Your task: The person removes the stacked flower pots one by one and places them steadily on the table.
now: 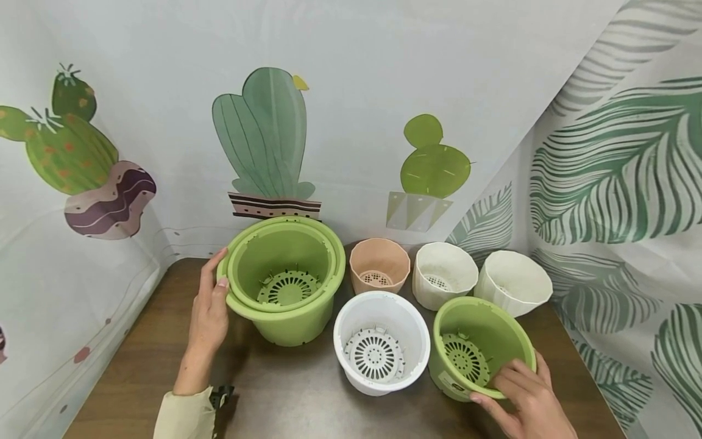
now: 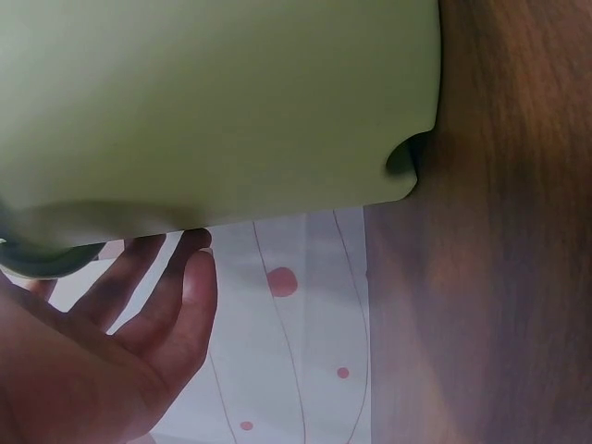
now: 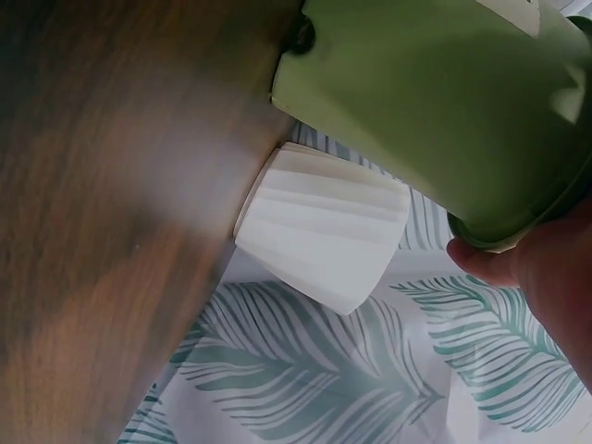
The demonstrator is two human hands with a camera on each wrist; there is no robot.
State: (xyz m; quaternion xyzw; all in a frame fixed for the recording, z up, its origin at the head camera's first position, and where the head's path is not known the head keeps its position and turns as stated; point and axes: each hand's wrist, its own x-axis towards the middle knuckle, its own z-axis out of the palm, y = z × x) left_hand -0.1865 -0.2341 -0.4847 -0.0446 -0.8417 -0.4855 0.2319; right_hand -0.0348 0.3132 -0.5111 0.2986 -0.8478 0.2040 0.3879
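At the back left, a large green flowerpot (image 1: 292, 329) has a smaller green pot (image 1: 285, 239) nested inside it, with a slotted disc (image 1: 290, 286) at the bottom. My left hand (image 1: 209, 311) holds its left rim; in the left wrist view my fingers (image 2: 190, 305) lie against the outer wall below the rim. My right hand (image 1: 529, 396) grips the near right rim of a green flowerpot (image 1: 485, 317), fingers reaching over the rim inside and thumb outside. A white flowerpot (image 1: 384, 311) with a slotted disc stands between the two green ones.
Behind stand a terracotta-pink pot (image 1: 379, 256) and two cream pots, one in the middle (image 1: 445, 262) and one at the right (image 1: 515, 283). A printed cloth (image 1: 362, 110) hangs behind the brown wooden table (image 1: 290, 390). A small black object (image 1: 221, 396) shows by my left sleeve.
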